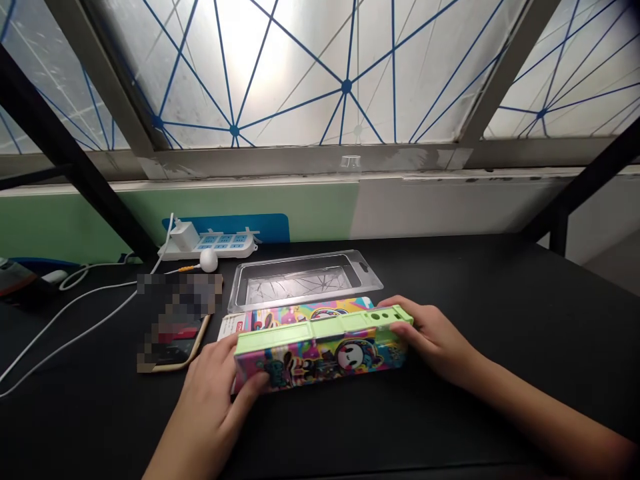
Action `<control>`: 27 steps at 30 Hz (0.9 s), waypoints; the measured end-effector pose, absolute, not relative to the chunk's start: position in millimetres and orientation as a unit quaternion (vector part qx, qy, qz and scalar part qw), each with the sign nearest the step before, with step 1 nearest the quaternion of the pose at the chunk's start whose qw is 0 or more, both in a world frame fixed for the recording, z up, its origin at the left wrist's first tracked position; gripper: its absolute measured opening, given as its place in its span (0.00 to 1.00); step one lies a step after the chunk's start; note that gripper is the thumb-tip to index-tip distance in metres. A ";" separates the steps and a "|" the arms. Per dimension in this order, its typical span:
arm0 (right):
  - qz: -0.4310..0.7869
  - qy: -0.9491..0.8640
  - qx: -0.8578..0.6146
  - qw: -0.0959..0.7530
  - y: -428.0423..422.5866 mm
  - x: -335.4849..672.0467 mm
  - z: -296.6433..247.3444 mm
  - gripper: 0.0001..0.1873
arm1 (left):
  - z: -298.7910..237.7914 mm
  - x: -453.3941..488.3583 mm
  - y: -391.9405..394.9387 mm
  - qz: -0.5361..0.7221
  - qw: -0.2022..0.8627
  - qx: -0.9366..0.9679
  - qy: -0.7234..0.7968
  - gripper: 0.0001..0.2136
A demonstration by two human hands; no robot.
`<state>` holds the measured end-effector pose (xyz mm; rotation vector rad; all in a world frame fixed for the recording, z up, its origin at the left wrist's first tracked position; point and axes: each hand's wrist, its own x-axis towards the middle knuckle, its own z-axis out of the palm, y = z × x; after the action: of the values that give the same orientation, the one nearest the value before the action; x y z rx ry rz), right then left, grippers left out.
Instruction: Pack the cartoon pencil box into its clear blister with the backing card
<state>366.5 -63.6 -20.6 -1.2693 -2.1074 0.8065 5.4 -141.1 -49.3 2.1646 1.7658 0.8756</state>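
Observation:
A long pencil case [320, 347] with a green edge and bright cartoon print stands on its side on the black table [500, 307]. My left hand [220, 387] grips its left end, thumb on the printed face. My right hand [435, 337] holds the right end with fingers wrapped round it. Behind the case lies a colourful printed card [300, 312], partly hidden by it.
A clear plastic blister shell [300, 280] lies just behind the card. A phone [175, 320] rests to the left, with white cables [75, 313] running off. A white power strip [210, 245] sits by the wall under the window.

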 end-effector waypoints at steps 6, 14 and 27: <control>0.234 -0.774 -0.553 0.201 -59.8 358.3 -17.2 0.23 | -50.9 -2.9 -135.5 0.235 0.129 0.750 0.604 0.18; -0.027 -0.860 -0.447 0.243 -60.3 350.5 -8.9 0.13 | -51.9 -1.8 -145.0 0.272 0.151 0.730 0.609 0.28; -0.007 -0.905 -0.387 0.176 -64.0 246.8 -1.9 0.09 | -32.8 5.8 -141.5 0.269 0.219 0.724 0.596 0.50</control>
<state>246.8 -64.0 -1.9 -1.0965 -2.5625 -0.0209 5.8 -141.5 -32.8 2.0043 1.6479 0.7437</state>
